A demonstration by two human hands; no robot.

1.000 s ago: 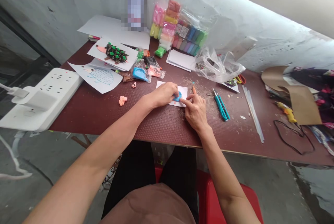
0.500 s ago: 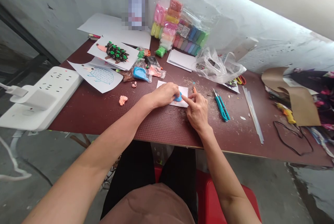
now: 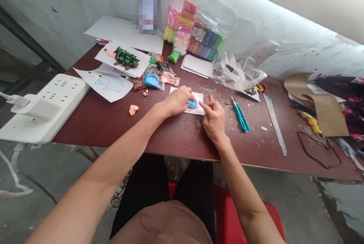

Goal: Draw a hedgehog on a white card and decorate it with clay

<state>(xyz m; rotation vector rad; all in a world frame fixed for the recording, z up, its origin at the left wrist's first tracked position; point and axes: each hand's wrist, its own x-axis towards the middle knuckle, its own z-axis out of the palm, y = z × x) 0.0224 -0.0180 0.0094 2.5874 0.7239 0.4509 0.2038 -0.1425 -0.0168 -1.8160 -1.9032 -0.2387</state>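
A small white paper [image 3: 174, 91] with orange lines lies on the table in front of me. Flattened blue modelling clay [image 3: 192, 105] rests on it. My left hand [image 3: 179, 100] is closed, its bent fingertips pressing on the clay and partly covering it. My right hand [image 3: 214, 119] is at the paper's right edge, with the index finger stretched towards the clay and the other fingers curled. A slim orange pen [image 3: 211, 98] sticks out above those curled fingers; its lower part is hidden.
A teal utility knife [image 3: 241, 115] and clear glue sticks [image 3: 275, 124] lie to the right. Peach clay [image 3: 133, 110], an opened blue clay packet [image 3: 152, 81] and hedgehog pictures [image 3: 109, 85] are on the left. A white power strip [image 3: 45, 105] stands at the left edge; clay packs [image 3: 196, 35] lean behind.
My right index finger has drawn slightly back from the blue clay, so a gap shows. My left fingertips have shifted slightly on the clay, and more of its lower edge is visible.
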